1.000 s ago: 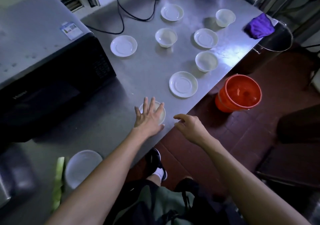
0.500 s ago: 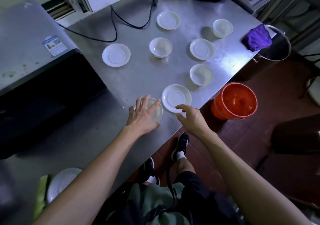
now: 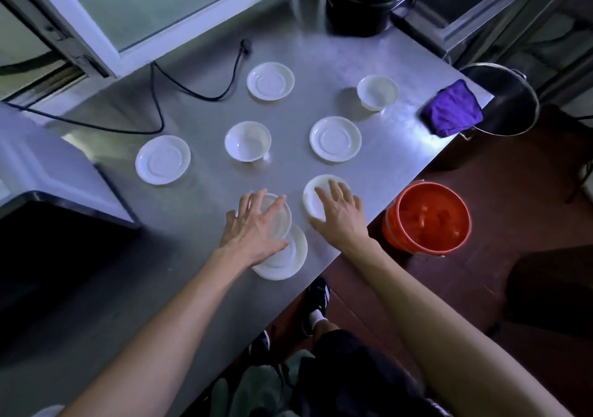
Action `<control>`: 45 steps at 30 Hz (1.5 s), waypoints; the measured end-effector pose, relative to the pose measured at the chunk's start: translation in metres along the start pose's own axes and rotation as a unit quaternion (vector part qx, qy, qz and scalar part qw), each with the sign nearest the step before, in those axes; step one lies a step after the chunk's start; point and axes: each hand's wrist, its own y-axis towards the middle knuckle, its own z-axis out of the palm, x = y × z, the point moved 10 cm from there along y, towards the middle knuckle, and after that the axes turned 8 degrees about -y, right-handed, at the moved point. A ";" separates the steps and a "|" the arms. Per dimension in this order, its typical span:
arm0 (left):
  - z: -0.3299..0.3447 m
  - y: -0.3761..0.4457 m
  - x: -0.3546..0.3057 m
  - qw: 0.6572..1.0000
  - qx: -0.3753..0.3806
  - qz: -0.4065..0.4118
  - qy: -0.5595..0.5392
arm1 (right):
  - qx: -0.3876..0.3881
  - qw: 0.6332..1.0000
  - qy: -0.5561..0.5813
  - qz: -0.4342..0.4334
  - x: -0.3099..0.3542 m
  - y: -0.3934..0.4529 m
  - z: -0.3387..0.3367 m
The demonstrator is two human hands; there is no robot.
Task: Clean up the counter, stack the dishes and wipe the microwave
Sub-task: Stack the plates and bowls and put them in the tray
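Barely begun, by the look of it: most dishes lie scattered singly across the steel counter [image 3: 199, 224], and no cloth touches the microwave [image 3: 48, 172] at nine o'clock. Next rightward sits a saucer [image 3: 162, 159], then a bowl [image 3: 247, 141] near centre with another saucer [image 3: 270, 81] at twelve o'clock beyond it. At six o'clock the left hand [image 3: 253, 227] grips a small bowl [image 3: 279, 216], fingers curled over its rim, holding it above a near saucer [image 3: 296, 256]; whether it rests there I cannot tell. Just beside it the right hand [image 3: 340, 212] spreads over another bowl [image 3: 316, 188], fingers curving round it. Further right lie a saucer [image 3: 335, 139] and a far bowl [image 3: 377, 91]; every bowl seen looks empty. At two o'clock a purple cloth [image 3: 451, 108] waits on the corner against a metal pot [image 3: 510, 108], its contents hidden. An orange bucket [image 3: 428, 216] on the floor at three o'clock looks empty.
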 end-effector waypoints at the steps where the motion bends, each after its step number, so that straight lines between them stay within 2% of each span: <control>1: 0.000 0.006 -0.002 1.000 0.004 -0.005 0.003 | 0.001 1.000 -0.007 -0.007 -0.002 0.007 0.000; 7: 0.004 0.031 -0.001 0.999 0.010 -0.047 -0.001 | 0.053 0.996 -0.047 -0.051 -0.005 0.040 0.021; 16: 0.015 0.027 0.019 0.993 -0.017 -0.109 -0.038 | 0.057 0.991 -0.054 -0.112 0.004 0.066 0.031; 25: 0.010 -0.017 0.053 0.981 -0.054 -0.174 -0.067 | -0.023 0.982 -0.055 -0.179 0.057 0.057 0.006; 34: 0.005 -0.139 0.114 0.952 -0.137 -0.252 -0.108 | -0.060 0.951 -0.091 -0.290 0.174 -0.005 0.011; 45: 0.044 -0.375 0.196 0.890 -0.210 -0.375 -0.154 | -0.088 0.883 -0.128 -0.444 0.333 -0.172 0.037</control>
